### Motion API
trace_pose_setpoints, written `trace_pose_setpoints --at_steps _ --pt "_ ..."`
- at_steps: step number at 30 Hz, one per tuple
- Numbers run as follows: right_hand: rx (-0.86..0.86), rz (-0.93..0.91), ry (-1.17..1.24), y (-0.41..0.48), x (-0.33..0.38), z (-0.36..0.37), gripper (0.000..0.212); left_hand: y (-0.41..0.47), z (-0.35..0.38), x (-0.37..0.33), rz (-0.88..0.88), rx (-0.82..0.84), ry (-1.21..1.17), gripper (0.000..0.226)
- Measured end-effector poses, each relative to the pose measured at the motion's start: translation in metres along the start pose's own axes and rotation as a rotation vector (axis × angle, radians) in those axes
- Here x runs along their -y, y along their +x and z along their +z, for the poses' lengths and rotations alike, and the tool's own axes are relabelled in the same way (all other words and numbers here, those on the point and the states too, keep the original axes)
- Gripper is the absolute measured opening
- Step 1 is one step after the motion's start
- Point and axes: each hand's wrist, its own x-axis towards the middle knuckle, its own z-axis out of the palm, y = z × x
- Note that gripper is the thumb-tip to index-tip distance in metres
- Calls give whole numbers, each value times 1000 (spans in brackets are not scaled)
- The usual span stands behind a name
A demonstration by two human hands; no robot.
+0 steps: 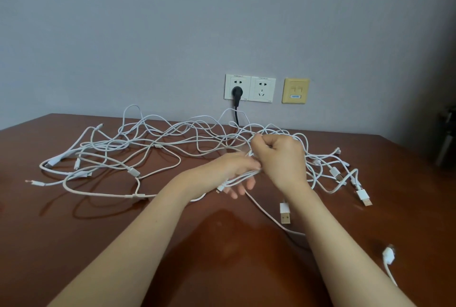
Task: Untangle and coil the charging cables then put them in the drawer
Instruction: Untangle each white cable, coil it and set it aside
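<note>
Several white charging cables (148, 148) lie tangled in loose loops across the brown table (74, 232), from far left to far right. My right hand (278, 156) is raised over the right part of the tangle, its fingers curled round and pinching a white cable strand. Just below and left of it, my left hand (234, 171) holds a small bundle of cable strands between thumb and fingers, some fingers spread downward. USB plugs (285, 213) lie near my right forearm, and another USB plug (364, 196) lies further right. No drawer is in view.
Two white wall sockets (261, 89) sit above the table's back edge, the left one with a black plug (237, 90) and cord. A yellow network plate (295, 90) is to their right. A loose white connector (388, 255) lies front right. A dark object (446, 138) stands at the right edge.
</note>
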Motion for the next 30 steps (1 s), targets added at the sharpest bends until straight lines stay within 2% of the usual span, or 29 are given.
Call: trace_pose_setpoints --at_steps 3,8,11,14,16,21,27,28,30 --pt "-26 50 9 1 0 -3 42 -3 -4 2 14 66 -162 34" --pt "-59 91 -52 -3 0 0 51 -8 -11 6 -42 109 -36 30" --pt "-77 133 -71 -2 1 1 51 -12 -3 0 19 -2 192 31" --pt "-100 169 -132 -2 0 0 47 -9 9 -2 100 -162 609 26" --pt "-118 173 -174 -2 -1 0 45 -6 12 2 116 -223 725 29" --pt "-134 137 -162 -2 -3 0 46 -8 11 2 208 -278 675 33" --pt "-12 -81 -154 4 -10 -15 44 -8 5 1 243 -229 518 37" --pt "-10 -110 -126 5 -12 -21 41 -9 4 0 221 -206 498 37" --pt "25 -84 84 10 -14 -32 33 -11 0 0 163 -154 443 36"
